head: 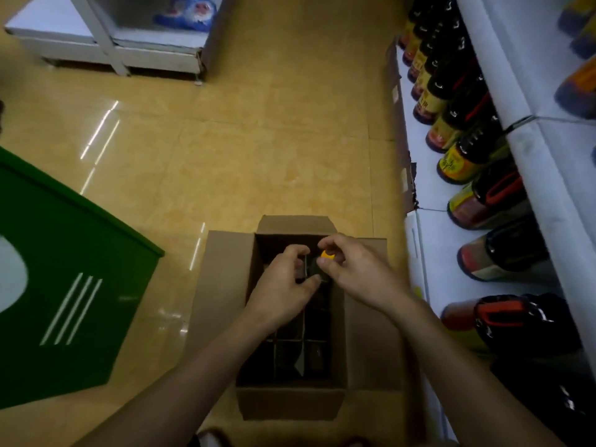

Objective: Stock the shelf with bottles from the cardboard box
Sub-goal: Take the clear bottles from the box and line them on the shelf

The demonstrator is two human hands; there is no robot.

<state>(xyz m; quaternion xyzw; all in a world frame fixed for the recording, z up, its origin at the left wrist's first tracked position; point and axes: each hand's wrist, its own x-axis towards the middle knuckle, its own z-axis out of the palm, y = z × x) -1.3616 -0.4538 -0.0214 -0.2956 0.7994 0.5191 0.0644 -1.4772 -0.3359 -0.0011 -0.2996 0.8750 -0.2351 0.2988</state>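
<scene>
Yellow tiled shop floor (pixel 258 140), pretty glossy, with one open box (pixel 290 403) sitting on it right by the shelf (pixel 419 253) on the right. All four flaps are folded out, and card dividers (pixel 303 353) split the inside into two columns of cells. It's too dark in there to count the cells, or to see what's in most of them.

Both hands are in at the far end of the box, close together. There's exactly one bottle (pixel 312 268) I can make out, dark body with a yellow cap (pixel 327 254), standing upright in a far cell. The left hand (pixel 283 282) has its fingers and thumb curled in against the dark upper part, though I can't tell how much of that grip is on the divider edge next to it. The right hand (pixel 351 274) is pinching at the cap with thumb and fingertips.

The lower shelf already has a long row of dark bottles (pixel 467 162) with yellow and red labels. I count at least nine, some with red handles. The board above holds three blurry orange and blue things (pixel 577 88).

On the left there's one green sign (pixel 64 269) with three white stripes. At the top left is one white rack (pixel 106 43) with a blue pack (pixel 190 12) in it.
</scene>
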